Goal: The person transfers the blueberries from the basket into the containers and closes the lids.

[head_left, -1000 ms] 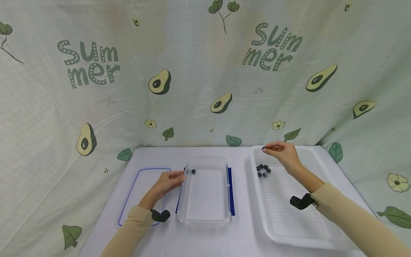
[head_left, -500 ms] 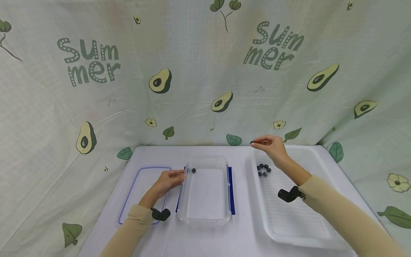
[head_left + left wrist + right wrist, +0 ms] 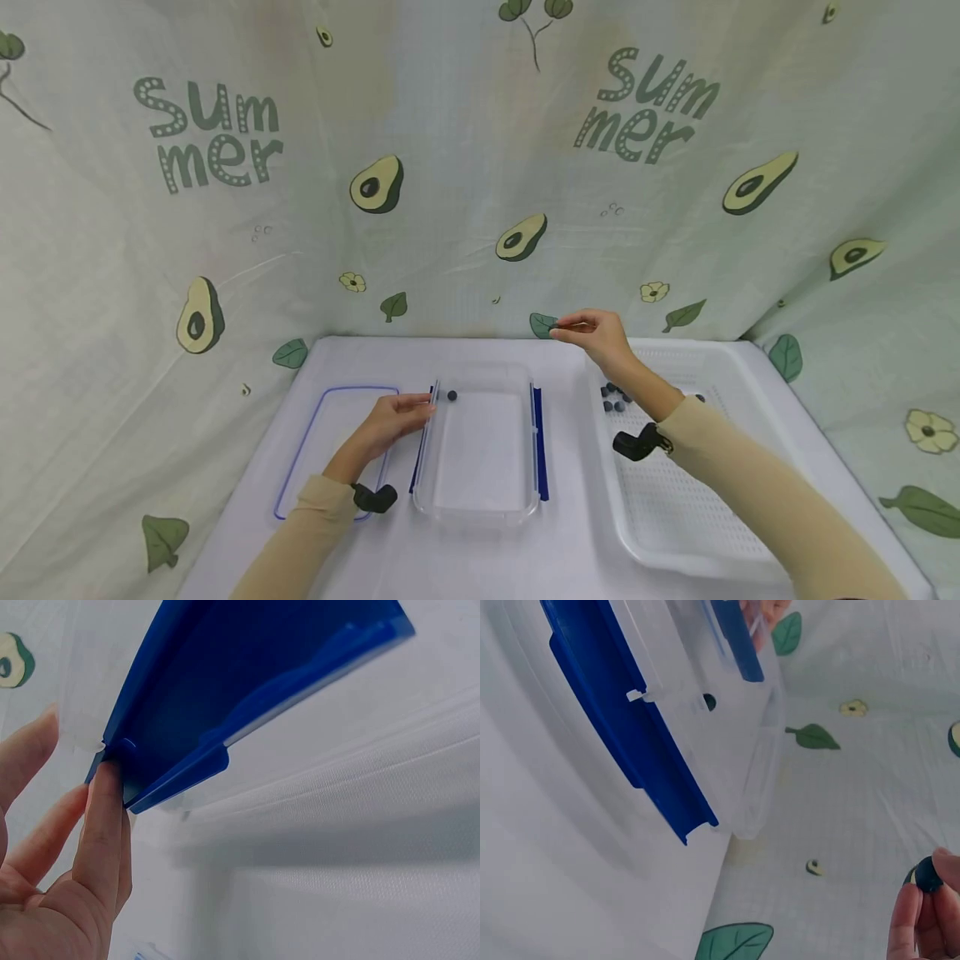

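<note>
My right hand (image 3: 596,333) pinches a small dark blue ball (image 3: 928,874) between thumb and fingertips, raised in front of the curtain at the table's back edge, between basket and box. A clear plastic box (image 3: 480,500) with blue side latches stands lidless at the centre; one similar dark ball (image 3: 452,396) lies at its back left. My left hand (image 3: 390,427) rests at the box's left wall, its extended fingers touching the open blue latch (image 3: 172,735). Several more dark balls (image 3: 618,407) sit in the white basket, partly hidden by my right forearm.
The shallow white perforated basket (image 3: 630,533) takes up the table's right side. A clear lid with a blue seal (image 3: 324,408) lies flat left of the box, partly under my left arm. A printed curtain (image 3: 450,125) rises directly behind the table (image 3: 517,567).
My right hand has moved left with the pinched ball, from over the basket's back left corner to beyond its left side. My left hand stays at the box wall.
</note>
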`<state>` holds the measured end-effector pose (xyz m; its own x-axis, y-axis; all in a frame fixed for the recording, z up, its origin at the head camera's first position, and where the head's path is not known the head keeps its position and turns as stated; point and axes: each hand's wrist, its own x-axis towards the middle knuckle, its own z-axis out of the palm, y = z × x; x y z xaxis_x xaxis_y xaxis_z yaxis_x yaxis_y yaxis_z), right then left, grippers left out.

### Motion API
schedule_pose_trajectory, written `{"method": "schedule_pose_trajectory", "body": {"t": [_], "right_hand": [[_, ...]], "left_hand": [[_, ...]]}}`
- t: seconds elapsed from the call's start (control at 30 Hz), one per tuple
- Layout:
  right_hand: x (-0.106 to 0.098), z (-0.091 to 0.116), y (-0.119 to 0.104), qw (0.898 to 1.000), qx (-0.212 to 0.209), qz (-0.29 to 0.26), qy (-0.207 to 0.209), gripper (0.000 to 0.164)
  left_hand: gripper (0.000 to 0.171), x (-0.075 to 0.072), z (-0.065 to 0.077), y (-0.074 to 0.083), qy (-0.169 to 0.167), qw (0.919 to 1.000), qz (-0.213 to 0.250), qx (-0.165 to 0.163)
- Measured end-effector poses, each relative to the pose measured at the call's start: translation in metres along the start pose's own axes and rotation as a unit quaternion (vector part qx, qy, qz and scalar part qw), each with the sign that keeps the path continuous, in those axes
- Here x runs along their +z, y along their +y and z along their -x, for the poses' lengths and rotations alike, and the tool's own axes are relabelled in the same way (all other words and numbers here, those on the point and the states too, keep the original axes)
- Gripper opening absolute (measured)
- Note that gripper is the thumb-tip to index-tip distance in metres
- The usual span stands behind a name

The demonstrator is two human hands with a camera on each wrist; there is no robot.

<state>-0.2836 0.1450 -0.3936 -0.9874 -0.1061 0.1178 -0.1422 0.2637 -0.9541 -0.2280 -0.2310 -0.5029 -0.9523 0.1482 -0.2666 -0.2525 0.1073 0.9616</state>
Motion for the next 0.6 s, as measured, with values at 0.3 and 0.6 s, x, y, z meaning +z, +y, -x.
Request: {"method": "schedule_pose_trajectory", "body": {"t": [0.3,0.6], "right_hand": [[0.036,-0.006,0.0,1.0,0.006,-0.018,-0.018,0.029],[0.07,-0.007,0.004,0.999,0.005,-0.017,-0.046,0.026]], "left_hand": [[0.052,-0.002,-0.003,0.004,0.0,1.0,-0.002,-0.002],[0.051,0.001,-0.003,0.004,0.004,0.9999,-0.005,-0.008]]}}
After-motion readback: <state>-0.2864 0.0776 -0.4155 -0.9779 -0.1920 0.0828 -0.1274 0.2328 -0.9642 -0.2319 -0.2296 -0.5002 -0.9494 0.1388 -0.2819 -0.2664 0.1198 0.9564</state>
